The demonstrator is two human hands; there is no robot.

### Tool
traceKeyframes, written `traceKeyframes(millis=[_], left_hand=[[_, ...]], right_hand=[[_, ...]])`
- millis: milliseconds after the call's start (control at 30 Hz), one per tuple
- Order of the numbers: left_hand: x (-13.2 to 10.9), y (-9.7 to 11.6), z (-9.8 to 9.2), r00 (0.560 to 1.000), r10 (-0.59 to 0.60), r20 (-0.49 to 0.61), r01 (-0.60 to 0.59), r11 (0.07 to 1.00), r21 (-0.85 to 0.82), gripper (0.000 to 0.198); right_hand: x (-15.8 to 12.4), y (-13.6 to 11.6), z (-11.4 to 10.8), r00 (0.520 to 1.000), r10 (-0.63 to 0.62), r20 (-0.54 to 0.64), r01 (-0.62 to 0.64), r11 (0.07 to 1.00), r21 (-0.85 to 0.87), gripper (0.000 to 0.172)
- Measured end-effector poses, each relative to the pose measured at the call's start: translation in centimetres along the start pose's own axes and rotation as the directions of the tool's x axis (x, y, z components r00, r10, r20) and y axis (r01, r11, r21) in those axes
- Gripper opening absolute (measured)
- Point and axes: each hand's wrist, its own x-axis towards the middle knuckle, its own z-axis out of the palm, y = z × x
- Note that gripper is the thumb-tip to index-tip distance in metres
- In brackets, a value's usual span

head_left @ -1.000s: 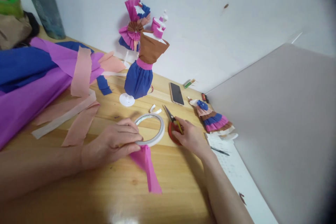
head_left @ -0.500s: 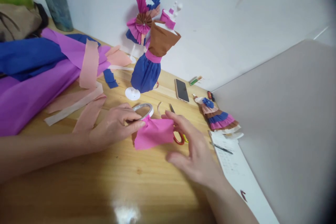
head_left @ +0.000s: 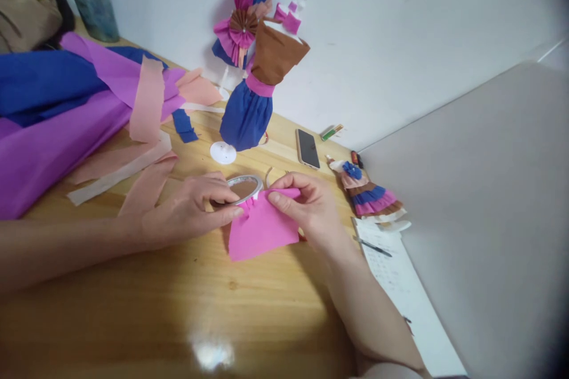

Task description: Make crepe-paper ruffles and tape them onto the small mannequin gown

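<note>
My left hand (head_left: 189,210) grips a roll of white tape (head_left: 243,188), lifted a little off the wooden table (head_left: 133,308). A gathered piece of pink crepe paper (head_left: 262,228) hangs from the roll's near edge. My right hand (head_left: 306,204) pinches the top right edge of that pink paper, fingers closed on it. Just behind stands a small mannequin (head_left: 253,95) in a brown and blue paper dress on a white foot.
Purple, blue and peach crepe paper sheets and strips (head_left: 66,112) cover the left of the table. A phone (head_left: 307,148) lies behind my hands; a small layered paper dress (head_left: 368,195), a pen (head_left: 373,247) and white paper are at right. A second dressed mannequin (head_left: 240,23) stands by the wall.
My right hand left the red-handled scissors and came over to pinch the pink paper. My left hand tipped the tape roll up, and the paper now spreads out flat.
</note>
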Motion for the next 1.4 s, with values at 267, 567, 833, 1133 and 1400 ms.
traceKeyframes(millis=[267,567,833,1133,1400], left_hand=[[0.1,-0.2,-0.1,0.995,-0.008,0.1,0.017,0.996,-0.092,0.035],[0.1,-0.8,0.4,0.995,0.028,0.098,-0.021,0.997,-0.075,0.036],[0.0,-0.9,0.5,0.994,0.072,0.078,-0.064,0.993,-0.099,0.037],[0.0,-1.3,0.8,0.993,0.096,0.07,-0.086,0.988,-0.13,0.036],[0.0,-1.1,1.1,0.995,0.08,0.057,-0.072,0.988,-0.138,0.035]], right_hand=[[-0.5,-0.1,0.0,0.982,-0.09,0.164,0.083,0.995,0.048,0.011],[-0.4,-0.1,-0.4,0.979,-0.116,0.168,0.127,0.99,-0.057,0.007],[-0.9,-0.4,0.3,0.96,-0.202,0.194,0.233,0.96,-0.154,0.01],[-0.6,-0.1,0.1,0.983,-0.122,0.139,0.146,0.974,-0.175,0.007],[-0.4,0.0,0.0,0.992,-0.087,0.094,0.107,0.967,-0.231,0.01]])
